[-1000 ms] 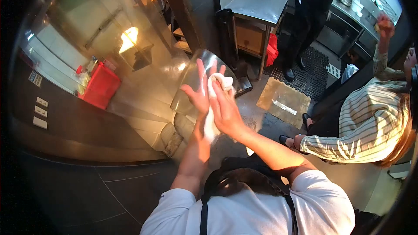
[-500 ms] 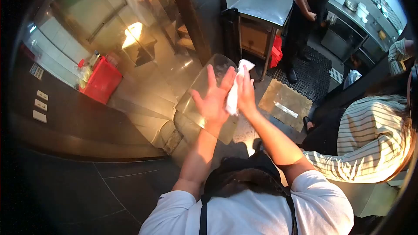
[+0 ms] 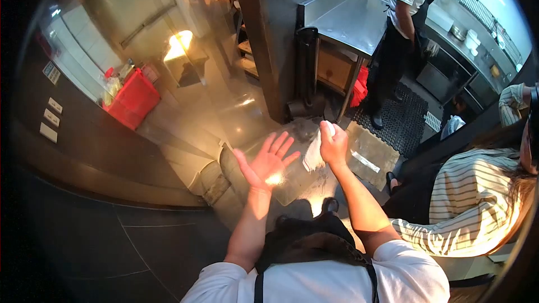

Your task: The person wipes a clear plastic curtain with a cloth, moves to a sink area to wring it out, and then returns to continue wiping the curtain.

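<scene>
My left hand (image 3: 265, 164) is open with the palm up and the fingers spread, at a clear plastic sheet (image 3: 292, 184). A bright patch of light falls near the base of the palm. My right hand (image 3: 335, 147) is closed around a bunched white cloth (image 3: 313, 157), whose loose end hangs over the sheet's right side. The sheet is see-through and smudged, and its edges are hard to make out against the floor. A gap separates the two hands.
A steel table (image 3: 348, 19) stands ahead, with a dark post beside it. A co-worker in a black apron (image 3: 393, 45) stands beyond, on a black rubber mat (image 3: 407, 118). Another person in a striped shirt (image 3: 471, 202) is close on my right. A red crate (image 3: 133, 101) is at left.
My hands have moved apart and lower. The right hand has gone from pressing the cloth flat to gripping it bunched. The plastic sheet now lies lower. The standing co-worker has lowered an arm.
</scene>
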Available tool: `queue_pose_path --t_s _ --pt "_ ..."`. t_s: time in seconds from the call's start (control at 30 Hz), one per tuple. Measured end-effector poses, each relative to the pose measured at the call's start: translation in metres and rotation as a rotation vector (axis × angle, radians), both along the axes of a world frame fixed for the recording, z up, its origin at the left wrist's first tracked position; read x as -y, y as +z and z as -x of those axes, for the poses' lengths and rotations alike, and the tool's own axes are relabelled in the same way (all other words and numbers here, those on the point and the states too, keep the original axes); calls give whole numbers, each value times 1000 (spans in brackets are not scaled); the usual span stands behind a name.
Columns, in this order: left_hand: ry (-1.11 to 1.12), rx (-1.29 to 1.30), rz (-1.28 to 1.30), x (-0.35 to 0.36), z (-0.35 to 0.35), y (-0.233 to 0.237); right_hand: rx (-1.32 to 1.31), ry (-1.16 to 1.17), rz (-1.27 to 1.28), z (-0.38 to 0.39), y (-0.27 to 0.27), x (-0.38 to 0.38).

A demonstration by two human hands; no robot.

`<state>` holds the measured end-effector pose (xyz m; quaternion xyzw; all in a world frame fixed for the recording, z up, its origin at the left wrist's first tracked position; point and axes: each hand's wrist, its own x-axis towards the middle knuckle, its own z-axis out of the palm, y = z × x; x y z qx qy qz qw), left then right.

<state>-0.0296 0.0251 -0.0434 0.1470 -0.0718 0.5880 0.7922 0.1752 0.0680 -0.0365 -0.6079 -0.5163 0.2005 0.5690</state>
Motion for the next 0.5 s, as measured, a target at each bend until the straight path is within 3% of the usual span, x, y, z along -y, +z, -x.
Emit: queue_pose_path --t_s 0.07,0.2,0.3,0.37,0.47,0.5 --pt "20 -98 255 -4 19 -15 -22 -7 10 0 0 6" --pt "146 -162 156 -1 17 -16 -62 -11 99 2 -14 28" --pt "63 -257 89 0 10 -10 12 -48 228 -11 -91 55" --pt "26 -286 104 11 8 -1 -220 -137 415 -38 -149 68" --pt "99 -337 41 28 26 24 -298 -238 662 -75 -181 89" --pt "56 -339 -16 31 33 26 -548 -111 633 -82 -194 78"
